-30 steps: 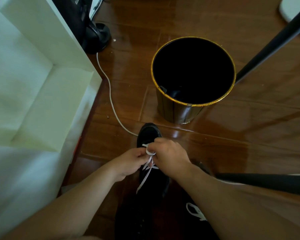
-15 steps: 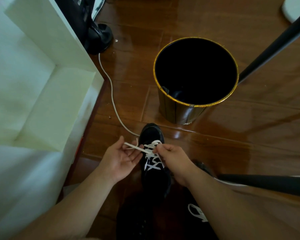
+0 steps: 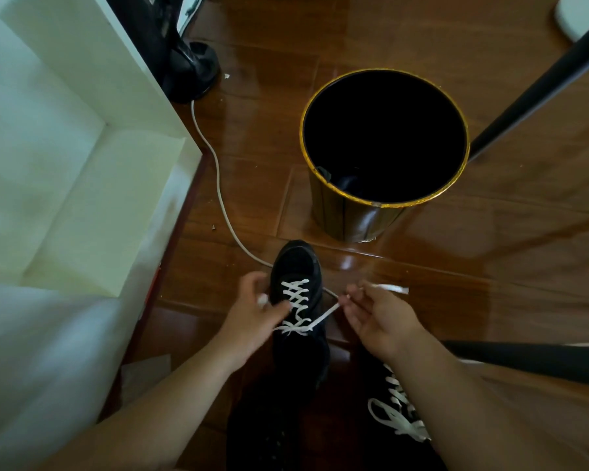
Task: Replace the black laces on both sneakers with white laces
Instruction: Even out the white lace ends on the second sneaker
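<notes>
The right hand (image 3: pixel 378 321) pinches one end of the white lace (image 3: pixel 323 316) between thumb and fingertips, the remaining fingers loosely curled, and holds that end taut out to the right. The left hand (image 3: pixel 255 311) has its fingers curled over the left side of the black sneaker (image 3: pixel 300 266), gripping what appears to be the other lace end (only a white tip shows beside the knuckles). Judged step: tensioning the lace before tying. Pull both ends with equal force, outward and slightly upward, so that the crossings seat flat and the ends stay even. The sneaker stands on the wooden floor (image 3: pixel 490 283), toe toward the waste bin (image 3: pixel 354 219). A second sneaker (image 3: pixel 397 419), already white-laced, lies under the right forearm, near the frame's lower edge.
</notes>
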`<state>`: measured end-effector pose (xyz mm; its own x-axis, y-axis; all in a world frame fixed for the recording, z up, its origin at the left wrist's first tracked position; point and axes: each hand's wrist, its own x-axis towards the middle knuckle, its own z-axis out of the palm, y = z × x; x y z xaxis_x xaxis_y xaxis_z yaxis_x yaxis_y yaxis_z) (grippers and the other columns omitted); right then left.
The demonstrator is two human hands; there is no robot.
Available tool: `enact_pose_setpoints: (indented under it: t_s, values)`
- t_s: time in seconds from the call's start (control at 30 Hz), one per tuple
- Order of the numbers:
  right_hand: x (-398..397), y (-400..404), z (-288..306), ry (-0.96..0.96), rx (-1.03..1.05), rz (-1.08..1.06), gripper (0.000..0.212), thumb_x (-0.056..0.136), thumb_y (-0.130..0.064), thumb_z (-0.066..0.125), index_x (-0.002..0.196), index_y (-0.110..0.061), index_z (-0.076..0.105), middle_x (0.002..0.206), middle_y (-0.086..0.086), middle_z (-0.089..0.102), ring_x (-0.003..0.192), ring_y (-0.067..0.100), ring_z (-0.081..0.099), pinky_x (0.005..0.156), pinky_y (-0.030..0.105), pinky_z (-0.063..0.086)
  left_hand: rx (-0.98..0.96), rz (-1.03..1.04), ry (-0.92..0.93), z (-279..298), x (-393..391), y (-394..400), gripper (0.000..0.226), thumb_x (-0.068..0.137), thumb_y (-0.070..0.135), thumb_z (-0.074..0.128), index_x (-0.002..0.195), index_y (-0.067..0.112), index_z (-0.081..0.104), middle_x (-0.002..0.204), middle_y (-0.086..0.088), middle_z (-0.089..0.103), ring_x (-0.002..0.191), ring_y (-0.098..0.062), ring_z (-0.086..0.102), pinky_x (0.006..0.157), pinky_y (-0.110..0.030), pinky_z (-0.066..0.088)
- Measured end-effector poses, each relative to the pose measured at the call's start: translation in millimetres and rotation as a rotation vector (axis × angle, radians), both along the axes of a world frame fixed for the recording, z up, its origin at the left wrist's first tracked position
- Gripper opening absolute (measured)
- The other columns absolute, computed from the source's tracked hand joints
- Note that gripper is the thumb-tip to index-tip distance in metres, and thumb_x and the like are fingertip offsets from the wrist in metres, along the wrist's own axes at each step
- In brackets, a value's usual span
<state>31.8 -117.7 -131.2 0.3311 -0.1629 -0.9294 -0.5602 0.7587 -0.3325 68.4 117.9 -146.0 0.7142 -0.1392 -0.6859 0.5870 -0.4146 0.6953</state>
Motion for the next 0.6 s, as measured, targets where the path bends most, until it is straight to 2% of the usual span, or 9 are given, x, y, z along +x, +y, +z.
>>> enact_pose_setpoints:
  t_s: [0.07,0.13,0.2,0.3,0.4,0.47,0.53,0.57,0.6]
  values:
    - [7,-3,6,-0.06,0.004,-0.076,0.015,0.108,-0.022,0.053,0.107,-0.013,0.065,0.084,0.004,0.079,0.078,0.025,0.078,0.066,0.032,0.058,0.148,-0.525,-0.201,7,-1,-14,0.056,0.089,0.064,0.068,0.14,0.055,0.047,0.11,0.011,0.072,0.093,-0.004,0.071,0.079,-0.031,0.058]
    - [11,-4,11,-0.106,0.01,-0.107,0.018,0.108,-0.025,0.052,0.107,-0.013,0.066,0.083,0.004,0.078,0.078,0.024,0.079,0.064,0.03,0.059,0.341,-0.85,-0.357,11,-1,-27,0.054,0.091,0.069,0.06,0.141,0.049,0.055,0.128,0.014,0.069,0.106,-0.002,0.069,0.089,-0.034,0.059]
    - [13,-4,14,-0.121,0.015,-0.13,0.019,0.108,-0.027,0.051,0.106,-0.015,0.066,0.075,0.003,0.073,0.072,0.021,0.077,0.057,0.027,0.058,0.355,-0.882,-0.335,10,0,-28,0.06,0.092,0.065,0.067,0.147,0.049,0.052,0.142,0.015,0.063,0.12,-0.004,0.064,0.096,-0.035,0.057]
    - [8,-4,15,-0.062,-0.05,-0.132,0.017,0.108,-0.025,0.053,0.108,-0.013,0.066,0.069,0.001,0.072,0.067,0.019,0.076,0.054,0.025,0.057,0.266,-0.816,-0.205,7,2,-9,0.074,0.087,0.053,0.082,0.151,0.054,0.044,0.153,0.014,0.05,0.137,-0.011,0.054,0.109,-0.035,0.049]
    - [-1,1,8,-0.03,-0.156,-0.057,0.013,0.103,-0.013,0.057,0.114,-0.012,0.066,0.089,0.005,0.08,0.078,0.019,0.078,0.066,0.029,0.06,0.218,-0.735,-0.158,1,-3,7,0.082,0.086,0.044,0.086,0.149,0.062,0.037,0.151,0.014,0.043,0.138,-0.011,0.05,0.109,-0.029,0.044]
    - [-10,11,3,-0.075,-0.362,0.215,0.03,0.097,-0.012,0.065,0.126,-0.017,0.062,0.11,0.002,0.078,0.085,0.012,0.075,0.073,0.028,0.057,0.253,-0.748,-0.202,-4,-10,6,0.088,0.083,0.04,0.087,0.146,0.066,0.031,0.143,0.014,0.043,0.131,-0.008,0.05,0.107,-0.029,0.045]
    - [-22,25,3,-0.217,-0.591,0.654,0.064,0.087,-0.025,0.074,0.142,-0.038,0.044,0.121,-0.016,0.068,0.085,0.003,0.073,0.068,0.022,0.057,0.219,-0.658,-0.185,-7,-15,3,0.087,0.083,0.03,0.083,0.138,0.072,0.031,0.143,0.014,0.043,0.127,-0.007,0.053,0.106,-0.028,0.048]
    - [-27,32,4,-0.296,-0.67,0.878,0.076,0.082,-0.033,0.077,0.144,-0.048,0.035,0.122,-0.023,0.064,0.09,0.002,0.073,0.07,0.018,0.057,0.187,-0.594,-0.161,-8,-15,2,0.085,0.083,0.026,0.079,0.132,0.076,0.031,0.144,0.014,0.043,0.125,-0.006,0.056,0.105,-0.029,0.051]
    - [-31,39,3,-0.357,-0.731,1.067,0.087,0.078,-0.039,0.078,0.148,-0.052,0.027,0.127,-0.024,0.06,0.102,0.001,0.069,0.078,0.016,0.056,0.143,-0.542,-0.14,-8,-16,2,0.084,0.082,0.024,0.076,0.128,0.078,0.031,0.146,0.014,0.044,0.124,-0.004,0.059,0.105,-0.031,0.054]
